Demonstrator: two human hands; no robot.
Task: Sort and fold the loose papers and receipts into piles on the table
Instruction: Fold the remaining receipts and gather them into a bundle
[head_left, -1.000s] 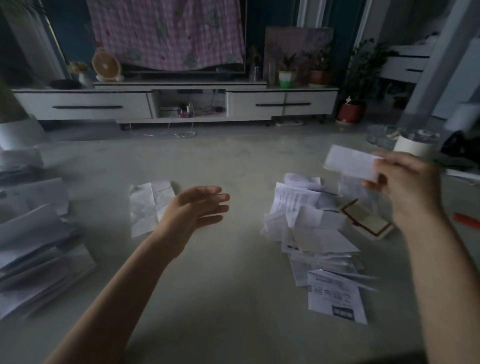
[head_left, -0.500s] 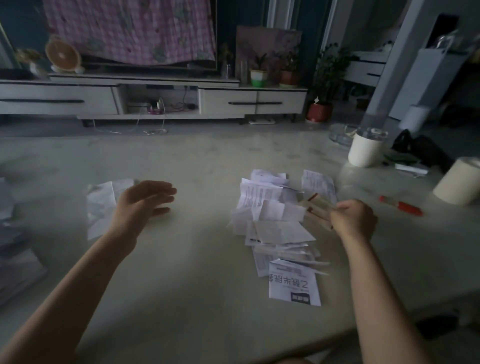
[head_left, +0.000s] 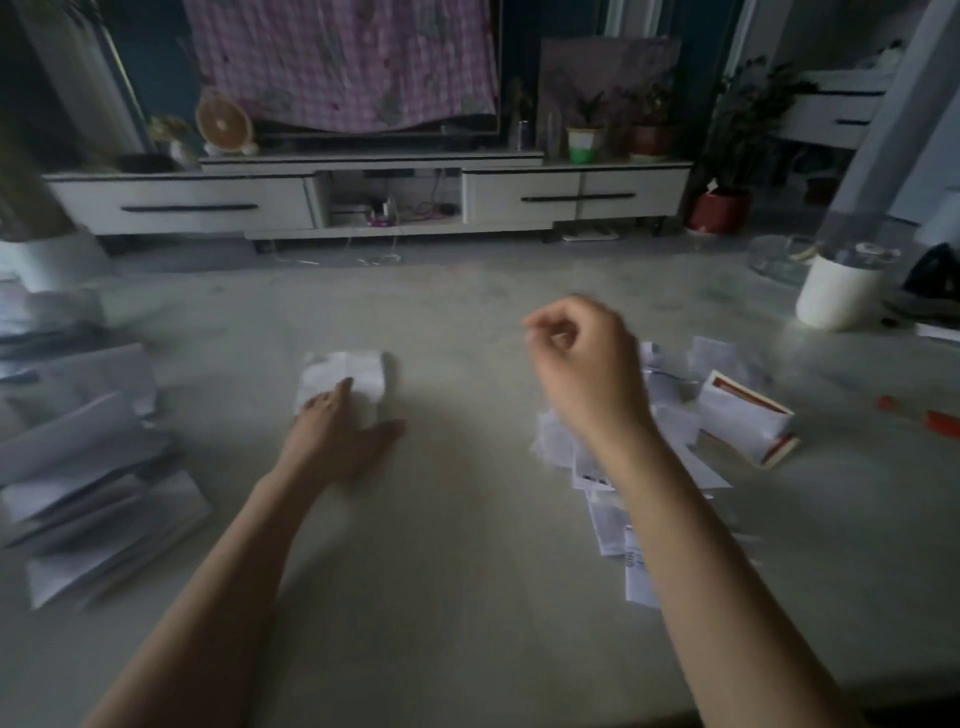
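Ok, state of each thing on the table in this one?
Left hand: flat on the small folded paper.
Right hand: raised, curled, apparently empty.
Loose receipts: unsorted heap.
Booklet: lying on the heap's edge.
Left stacks: folded, piled.
White cup: upright.

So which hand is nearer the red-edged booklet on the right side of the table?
Right. The right hand hovers loosely curled above the loose paper pile, just left of the red-edged booklet. The left hand lies far across the table, resting on the small folded paper.

Dim, bluish room light; motion blur throughout, wide-angle bending at edges.
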